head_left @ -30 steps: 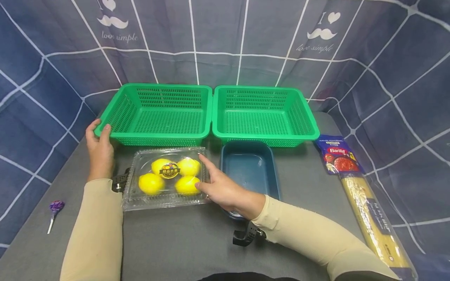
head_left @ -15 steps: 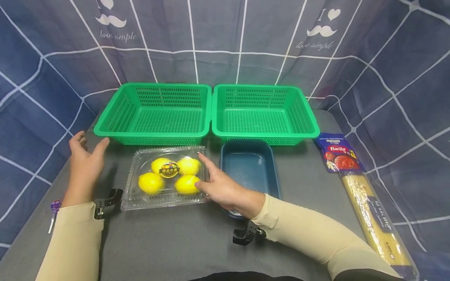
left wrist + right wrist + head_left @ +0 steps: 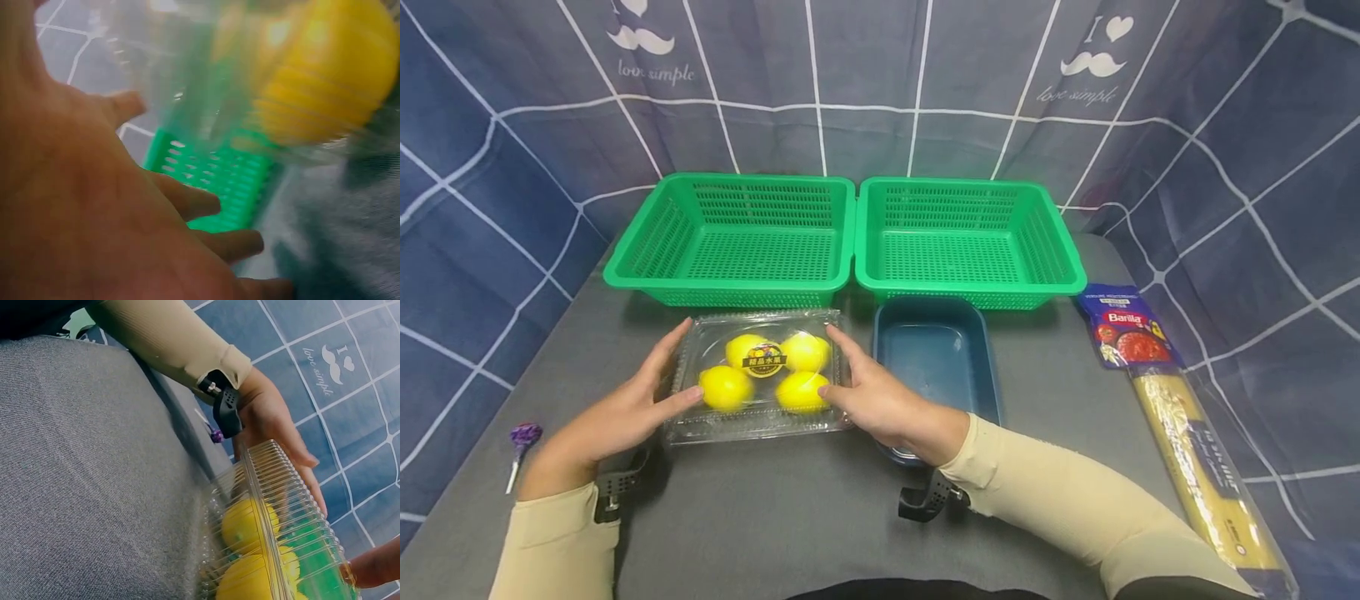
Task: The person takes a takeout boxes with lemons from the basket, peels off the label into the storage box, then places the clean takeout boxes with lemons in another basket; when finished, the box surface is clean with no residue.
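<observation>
A clear plastic clamshell box with several yellow lemons inside lies in front of the left green basket. My right hand holds its right side, thumb over the lid and index finger at the far corner. At the left side, my left hand reaches along the box, its thumb over the lid edge. The left wrist view has the fingers of this hand spread and fairly straight near the blurred box. In the right wrist view, a strip of table shows beside the box, and only part of the right hand is visible.
Two green baskets, left and right, stand side by side at the back. A dark blue tub sits partly beneath my right forearm. A sauce pouch and a spaghetti pack lie right; a lollipop lies left.
My left hand has let go of the left basket's rim, moved back and left, then come right to the box's left side. The right hand stays at the box.
</observation>
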Action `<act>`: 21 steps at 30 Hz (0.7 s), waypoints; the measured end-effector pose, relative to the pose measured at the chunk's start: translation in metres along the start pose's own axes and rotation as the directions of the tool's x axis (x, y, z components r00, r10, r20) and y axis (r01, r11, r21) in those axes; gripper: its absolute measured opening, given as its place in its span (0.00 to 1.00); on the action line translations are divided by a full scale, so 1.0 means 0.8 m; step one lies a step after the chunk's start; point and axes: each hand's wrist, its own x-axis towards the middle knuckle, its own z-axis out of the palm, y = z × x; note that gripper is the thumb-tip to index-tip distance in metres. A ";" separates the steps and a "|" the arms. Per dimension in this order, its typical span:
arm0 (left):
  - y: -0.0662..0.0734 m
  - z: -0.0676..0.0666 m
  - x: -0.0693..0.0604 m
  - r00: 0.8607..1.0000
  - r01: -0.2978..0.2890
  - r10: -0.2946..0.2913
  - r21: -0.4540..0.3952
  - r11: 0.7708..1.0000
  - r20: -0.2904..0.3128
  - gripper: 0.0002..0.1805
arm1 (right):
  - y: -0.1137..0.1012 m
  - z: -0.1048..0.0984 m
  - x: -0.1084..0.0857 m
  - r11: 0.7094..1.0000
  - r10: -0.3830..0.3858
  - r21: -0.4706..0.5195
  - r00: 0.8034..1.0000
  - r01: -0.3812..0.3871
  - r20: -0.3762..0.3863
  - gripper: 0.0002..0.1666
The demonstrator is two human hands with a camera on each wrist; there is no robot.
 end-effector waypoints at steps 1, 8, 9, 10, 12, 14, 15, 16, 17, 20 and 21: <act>-0.001 0.002 0.001 1.000 -0.002 0.002 0.002 1.000 0.011 0.54 | 0.000 0.000 0.000 1.000 -0.001 -0.002 1.000 0.001 -0.001 0.52; -0.011 0.010 0.009 0.998 -0.060 0.062 -0.069 0.996 0.026 0.54 | 0.000 -0.001 -0.001 1.000 0.000 0.004 1.000 0.000 -0.002 0.52; -0.012 0.010 0.009 0.998 -0.065 0.067 -0.092 0.994 0.021 0.54 | 0.000 -0.001 -0.002 1.000 0.000 0.008 1.000 0.000 -0.002 0.52; -0.013 0.011 0.010 0.998 -0.066 0.068 -0.112 0.991 0.016 0.54 | 0.000 0.000 -0.002 1.000 -0.001 0.006 1.000 0.001 -0.002 0.52; -0.015 0.012 0.011 0.997 -0.074 0.075 -0.156 0.985 0.004 0.53 | 0.001 0.000 -0.001 1.000 -0.006 0.008 1.000 0.006 -0.002 0.52; -0.017 0.014 0.012 0.997 -0.080 0.080 -0.190 0.979 -0.009 0.52 | 0.001 0.001 -0.001 1.000 -0.012 0.010 1.000 0.012 -0.002 0.52; -0.019 0.014 0.012 0.997 -0.083 0.081 -0.205 0.975 -0.017 0.51 | 0.002 0.001 -0.001 1.000 -0.014 0.010 1.000 0.014 -0.003 0.52; -0.020 0.015 0.012 0.996 -0.084 0.081 -0.216 0.973 -0.020 0.50 | 0.002 0.001 -0.001 1.000 -0.015 0.009 1.000 0.015 -0.004 0.52; -0.021 0.016 0.012 0.997 -0.082 0.078 -0.225 0.971 -0.024 0.49 | 0.002 0.001 -0.001 1.000 -0.015 0.008 1.000 0.015 -0.006 0.52; -0.024 0.018 0.012 0.998 -0.060 0.056 -0.243 0.968 -0.022 0.47 | 0.002 0.001 -0.001 1.000 -0.011 -0.002 1.000 0.011 -0.010 0.53; -0.024 0.019 0.013 0.999 -0.054 0.051 -0.245 0.968 -0.020 0.46 | 0.002 0.001 -0.002 1.000 -0.007 -0.003 1.000 0.007 -0.011 0.53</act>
